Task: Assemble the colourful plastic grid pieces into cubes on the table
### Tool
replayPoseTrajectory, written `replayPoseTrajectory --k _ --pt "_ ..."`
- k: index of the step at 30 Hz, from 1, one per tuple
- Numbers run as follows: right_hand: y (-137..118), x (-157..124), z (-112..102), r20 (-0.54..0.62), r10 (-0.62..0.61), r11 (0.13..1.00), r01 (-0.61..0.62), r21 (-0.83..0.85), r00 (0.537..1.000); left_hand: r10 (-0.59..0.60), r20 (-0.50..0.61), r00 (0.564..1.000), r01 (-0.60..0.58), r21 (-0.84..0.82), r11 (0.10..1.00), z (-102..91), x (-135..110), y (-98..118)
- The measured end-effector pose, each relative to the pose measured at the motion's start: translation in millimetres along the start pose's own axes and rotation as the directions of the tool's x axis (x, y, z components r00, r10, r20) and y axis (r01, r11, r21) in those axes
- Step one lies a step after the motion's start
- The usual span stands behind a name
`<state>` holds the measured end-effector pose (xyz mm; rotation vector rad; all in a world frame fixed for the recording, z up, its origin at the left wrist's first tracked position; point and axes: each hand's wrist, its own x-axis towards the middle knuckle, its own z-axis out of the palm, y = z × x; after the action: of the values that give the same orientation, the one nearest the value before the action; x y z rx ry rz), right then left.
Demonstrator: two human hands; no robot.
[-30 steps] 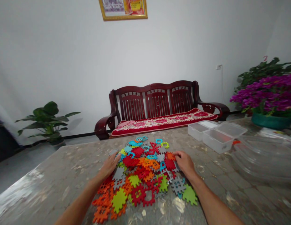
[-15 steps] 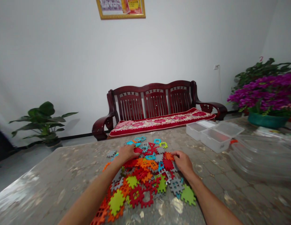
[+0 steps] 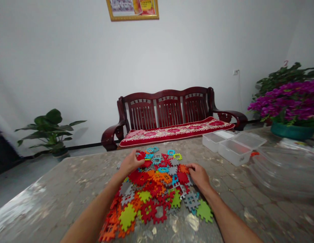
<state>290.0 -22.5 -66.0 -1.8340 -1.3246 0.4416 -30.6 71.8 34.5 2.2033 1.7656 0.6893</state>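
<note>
A heap of flat plastic interlocking tiles with toothed edges, in red, orange, grey, blue and lime green, spreads over the table. At the heap's far left, my left hand (image 3: 131, 162) grips a red tile (image 3: 140, 155) between thumb and fingers, its face tipped up. Along the right edge, my right hand (image 3: 198, 174) has its thumb and forefinger closed on the rim of an orange tile (image 3: 183, 168), which lies on the pile. Just below that are a round red tile (image 3: 182, 178) and a grey lattice tile (image 3: 191, 200). My left hand covers some tiles.
Clear plastic boxes (image 3: 234, 153) with an open lid stand at the right back, beside a large transparent container (image 3: 281, 168). Purple flowers in a green pot (image 3: 292, 130) are further right. A wooden bench (image 3: 169, 111) with a red cover is behind the patterned table (image 3: 71, 189).
My left hand has drawn slightly left and tilted up, with a red tile now showing in its fingers. My right hand stays at the orange tile. The view has shifted a little.
</note>
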Motion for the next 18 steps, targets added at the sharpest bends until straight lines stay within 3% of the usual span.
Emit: replayPoseTrajectory --k 3,7,13,18 --pt "2.0 1.0 1.2 -0.001 -0.001 1.000 0.001 0.005 1.000 -0.056 -0.075 0.996 0.035 -0.252 0.967 -17.9 0.4 -24.0" --pt "2.8 1.2 0.7 -0.003 -0.009 1.000 0.009 -0.001 1.000 -0.125 -0.024 0.992 0.104 -0.404 0.909 -28.5 -4.5 -66.8" --pt "3.4 1.1 0.3 -0.017 -0.002 1.000 0.002 -0.004 1.000 -0.302 -0.029 0.953 0.276 -0.329 0.903 -10.8 -22.5 -122.0" --pt "4.2 2.0 0.4 -0.020 -0.004 1.000 0.004 -0.007 1.000 -0.146 -0.004 0.989 0.143 -0.180 0.973 5.7 -29.9 -122.4"
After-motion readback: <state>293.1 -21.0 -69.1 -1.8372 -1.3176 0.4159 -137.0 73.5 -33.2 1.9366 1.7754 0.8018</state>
